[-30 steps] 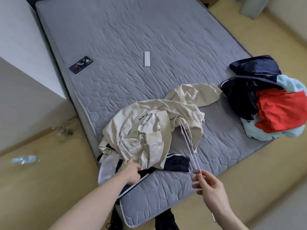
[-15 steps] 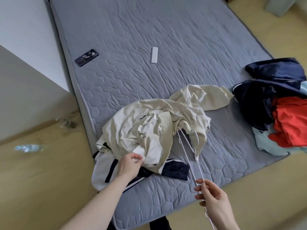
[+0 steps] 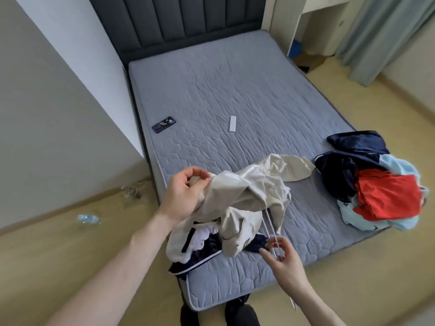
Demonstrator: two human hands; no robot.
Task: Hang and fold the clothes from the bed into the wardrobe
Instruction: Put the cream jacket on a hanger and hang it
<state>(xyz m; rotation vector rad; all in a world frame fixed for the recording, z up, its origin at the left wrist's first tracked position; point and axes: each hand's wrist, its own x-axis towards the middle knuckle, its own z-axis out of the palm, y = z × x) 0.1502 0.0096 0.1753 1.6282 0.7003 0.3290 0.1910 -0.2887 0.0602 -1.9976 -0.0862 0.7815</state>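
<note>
Cream garment point(image 3: 237, 196): lifted off the near end of the bed point(image 3: 235, 90), its upper edge bunched in the left hand point(image 3: 182, 196), whose fingers curl round the cloth.
Hanger point(image 3: 270, 228): white wire, far end inside the garment, near end pinched by the right hand point(image 3: 282, 257) at 5 o'clock.
Risk, slip: the light pinch could let the hanger twist or drop out.
Risk, snag: the navy-and-white piece point(image 3: 200, 252) beneath may be dragged up.
Clothes pile point(image 3: 376, 184): at 3 o'clock, untouched.

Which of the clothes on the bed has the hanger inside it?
The cream garment, which the left hand lifts. The white hanger runs up into it; the dark, red and pale-blue pile lies apart, untouched.
</note>
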